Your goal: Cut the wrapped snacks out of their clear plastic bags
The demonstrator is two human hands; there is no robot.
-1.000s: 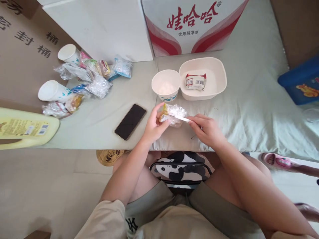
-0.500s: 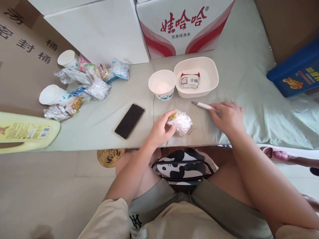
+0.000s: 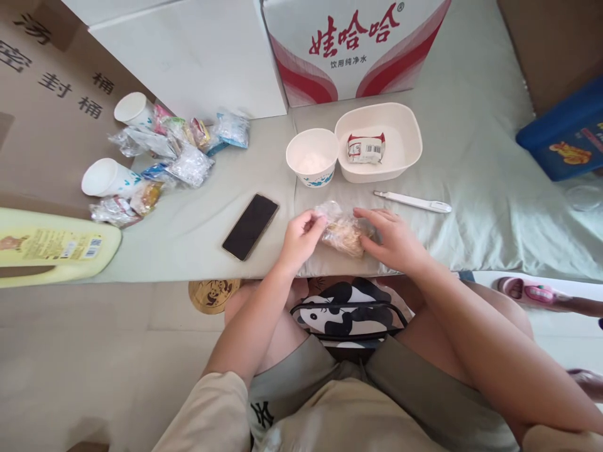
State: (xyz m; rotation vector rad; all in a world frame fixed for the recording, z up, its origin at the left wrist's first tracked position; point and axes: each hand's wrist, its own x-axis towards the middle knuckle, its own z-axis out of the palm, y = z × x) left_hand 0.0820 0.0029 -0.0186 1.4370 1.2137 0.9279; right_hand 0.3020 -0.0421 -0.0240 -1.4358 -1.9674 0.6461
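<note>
A crinkled clear plastic packet (image 3: 346,235) with light brown food inside lies near the front edge of the cloth. My left hand (image 3: 304,235) pinches the plastic at its upper left corner between thumb and finger. On the opposite side, my right hand (image 3: 391,235) curves round the packet, its thumb and forefinger apart with plastic between them. Behind that hand a white-handled craft knife (image 3: 414,201) lies on the cloth, untouched. A white paper cup (image 3: 312,157) stands beyond the packet, touching an oval white bowl (image 3: 409,160) that contains a red and white snack packet (image 3: 366,149).
A black phone (image 3: 250,226) lies left of my left hand. Farther left are two tipped paper cups (image 3: 106,177), several wrapped snacks (image 3: 188,166) and a yellow jug (image 3: 56,245). A white and red carton (image 3: 358,56) stands behind, a blue container (image 3: 565,138) at right.
My right hand has let go of the craft knife and moved left onto the packet. The packet is turned and spread flatter, with my left hand now pinching its corner. The view has shifted slightly.
</note>
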